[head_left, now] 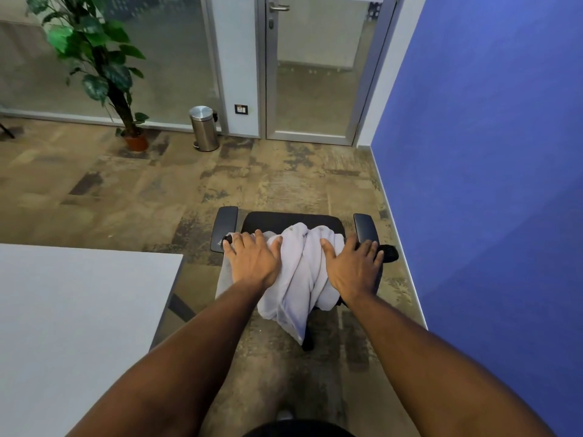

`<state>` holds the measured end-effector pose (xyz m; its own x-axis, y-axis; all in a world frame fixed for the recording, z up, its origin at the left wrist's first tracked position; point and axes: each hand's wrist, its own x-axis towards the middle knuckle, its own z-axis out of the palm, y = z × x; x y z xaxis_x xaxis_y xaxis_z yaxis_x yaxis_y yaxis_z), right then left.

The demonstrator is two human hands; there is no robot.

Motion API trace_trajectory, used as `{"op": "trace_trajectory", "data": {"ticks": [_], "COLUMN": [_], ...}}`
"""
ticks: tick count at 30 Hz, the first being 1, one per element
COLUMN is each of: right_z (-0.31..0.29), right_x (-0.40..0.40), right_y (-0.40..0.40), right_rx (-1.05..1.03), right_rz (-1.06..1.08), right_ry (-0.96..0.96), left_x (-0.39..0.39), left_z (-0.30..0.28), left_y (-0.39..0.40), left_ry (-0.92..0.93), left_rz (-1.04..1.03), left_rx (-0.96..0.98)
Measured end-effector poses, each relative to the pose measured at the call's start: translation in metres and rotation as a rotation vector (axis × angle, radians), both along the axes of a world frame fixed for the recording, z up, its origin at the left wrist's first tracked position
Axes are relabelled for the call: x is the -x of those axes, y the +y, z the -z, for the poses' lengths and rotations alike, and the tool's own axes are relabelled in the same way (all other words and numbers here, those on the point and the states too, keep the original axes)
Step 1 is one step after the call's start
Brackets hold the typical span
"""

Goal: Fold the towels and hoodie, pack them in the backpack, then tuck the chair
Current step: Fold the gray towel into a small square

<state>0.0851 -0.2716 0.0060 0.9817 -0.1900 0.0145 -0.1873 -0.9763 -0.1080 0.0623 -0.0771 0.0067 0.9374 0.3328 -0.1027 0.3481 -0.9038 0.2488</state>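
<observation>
Head view, looking down over both forearms. The left hand [252, 258] lies palm down with fingers extended on the top edge of the chair [293, 220] backrest, over the draped cloth; it presses rather than grasps. The right hand [355, 263] lies likewise, fingers spread and straight, its fingertips reaching the black top rail near the right armrest [366, 230]. Between and under the two hands hangs a pale lavender towel [299, 279], bunched in loose folds over the backrest and trailing down its near side; a grey fabric [225, 279] hangs beside it under the left wrist, and whether this is a second towel or the hoodie cannot be told. The chair faces away from the viewer, its dark seat and left armrest [225, 225] visible beyond the backrest.

To the left, the white table [79, 310] presents its corner just beside the chair's left side, with a narrow strip of floor between. To the right, the blue wall [489, 184] and its white skirting run close to the chair. Ahead lies open mottled brown carpet [142, 190] as far as the glass partition and glazed door [315, 74]. A steel pedal bin [204, 127] and a potted plant [94, 67] stand against the partition.
</observation>
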Motion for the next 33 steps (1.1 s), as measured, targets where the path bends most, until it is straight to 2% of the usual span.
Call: {"op": "trace_trajectory", "data": {"ticks": [12,20,26,33], "right_z": [-0.002,-0.012,-0.014,-0.024], "right_x": [-0.013,-0.008,-0.003,0.007], "right_y": [0.035,0.058,0.076,0.104], "right_rx": [-0.235,-0.432,-0.635,-0.757], "right_rz": [0.023,-0.034,-0.038,-0.089], "right_ry": [-0.069,-0.129,-0.183,-0.323], "left_x": [-0.004,-0.002,0.001,0.004], "left_z": [0.005,-0.005,-0.006,-0.02], "left_y": [-0.005,-0.012,-0.006,0.007], "left_ry": [-0.117,-0.217,-0.285,-0.411], "left_rz": [0.006,0.02,-0.088,-0.203], "left_rx": [0.113,0.318,0.542,0.801]}}
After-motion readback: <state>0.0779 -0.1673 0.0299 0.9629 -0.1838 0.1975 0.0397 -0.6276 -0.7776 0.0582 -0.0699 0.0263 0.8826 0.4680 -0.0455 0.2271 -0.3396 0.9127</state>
